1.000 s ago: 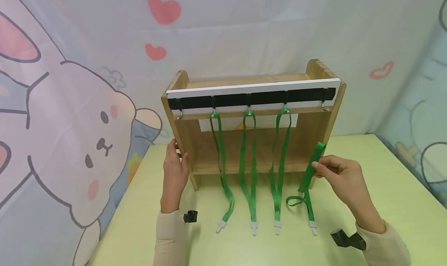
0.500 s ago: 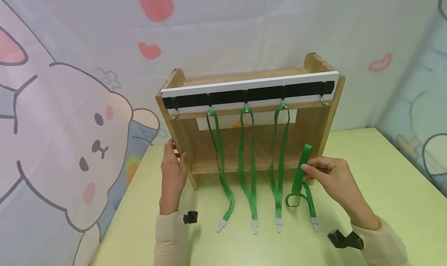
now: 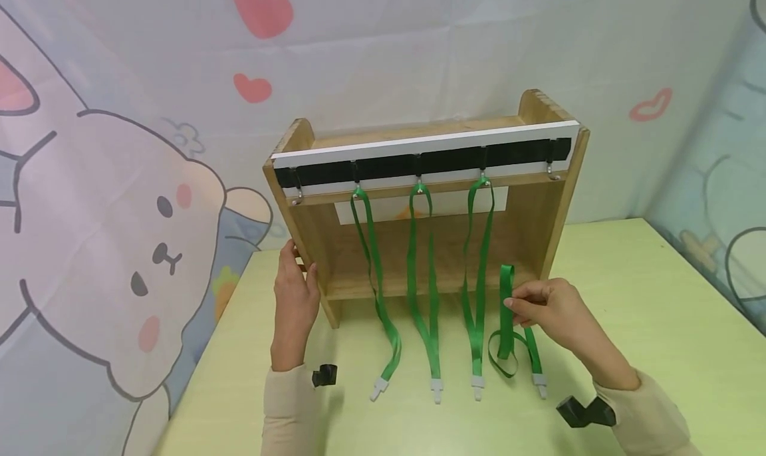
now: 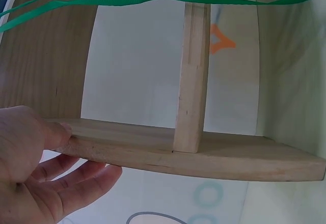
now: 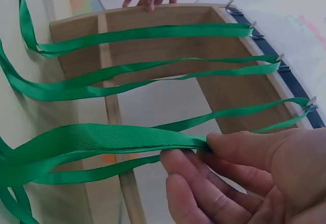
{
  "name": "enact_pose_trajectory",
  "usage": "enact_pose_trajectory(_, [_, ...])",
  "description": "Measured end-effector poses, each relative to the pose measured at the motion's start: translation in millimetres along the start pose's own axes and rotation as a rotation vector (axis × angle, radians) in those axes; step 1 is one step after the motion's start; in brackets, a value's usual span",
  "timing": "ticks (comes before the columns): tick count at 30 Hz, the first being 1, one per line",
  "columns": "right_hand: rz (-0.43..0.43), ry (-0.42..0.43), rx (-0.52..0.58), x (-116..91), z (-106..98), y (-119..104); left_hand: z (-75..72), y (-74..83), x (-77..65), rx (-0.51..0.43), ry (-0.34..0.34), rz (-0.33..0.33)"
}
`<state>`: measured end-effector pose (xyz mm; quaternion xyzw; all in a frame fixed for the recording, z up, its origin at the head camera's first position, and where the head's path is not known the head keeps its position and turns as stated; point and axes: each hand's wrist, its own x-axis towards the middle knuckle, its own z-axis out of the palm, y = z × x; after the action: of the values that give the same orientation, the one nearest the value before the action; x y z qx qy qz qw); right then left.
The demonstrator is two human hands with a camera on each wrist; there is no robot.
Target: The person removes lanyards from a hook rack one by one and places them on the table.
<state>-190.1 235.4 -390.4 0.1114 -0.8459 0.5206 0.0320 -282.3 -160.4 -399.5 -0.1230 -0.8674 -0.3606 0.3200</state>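
My left hand (image 3: pixel 296 310) grips the left side board of a small wooden shelf (image 3: pixel 565 207); in the left wrist view the thumb (image 4: pixel 58 132) lies on one face and the fingers curl beneath. Between thumb and fingertips, my right hand (image 3: pixel 550 310) pinches a folded green lanyard (image 3: pixel 506 310) in front of the shelf's lower right. Its looped end points up, while the strap curls down to a white clip (image 3: pixel 540 384) at the table. Three more green lanyards, a left one (image 3: pixel 383 310), a middle one (image 3: pixel 413 270) and a right one (image 3: pixel 482 276), hang from hooks on the shelf.
Across the shelf's top front runs a white board with a black strip (image 3: pixel 449 166) bearing several hooks. The far-left hook (image 3: pixel 298 195) and far-right hook (image 3: pixel 552 171) are bare. Beneath is a pale yellow-green table (image 3: pixel 634 296), with a cartoon-printed cloth (image 3: pixel 383 44) behind.
My right hand has moved left and slightly down with the lanyard, whose folded part now stands nearly upright. The left hand keeps its grip on the shelf. The head view has shifted a little.
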Motion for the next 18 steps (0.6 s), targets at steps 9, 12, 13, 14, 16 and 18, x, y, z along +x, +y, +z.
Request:
enact_pose_trajectory(9, [0.073,-0.050,-0.059,3,3,10,-0.7,0.3,-2.6,0.008,0.008,-0.006])
enact_pose_trajectory(12, [0.092,-0.070,-0.096,3,4,14,-0.8,-0.1,-2.2,0.011,0.004,-0.007])
enact_pose_trajectory(13, [0.100,-0.075,-0.107,3,4,15,-0.7,-0.2,-1.9,0.014,0.003,-0.007])
enact_pose_trajectory(14, [0.107,-0.079,-0.117,3,4,16,-0.5,-0.2,-1.3,0.015,0.000,-0.007])
enact_pose_trajectory(16, [0.119,-0.087,-0.141,3,5,18,-0.1,0.0,-0.6,0.016,-0.007,-0.009])
enact_pose_trajectory(18, [0.128,-0.095,-0.166,3,4,21,0.4,0.6,-0.4,0.013,-0.013,-0.014])
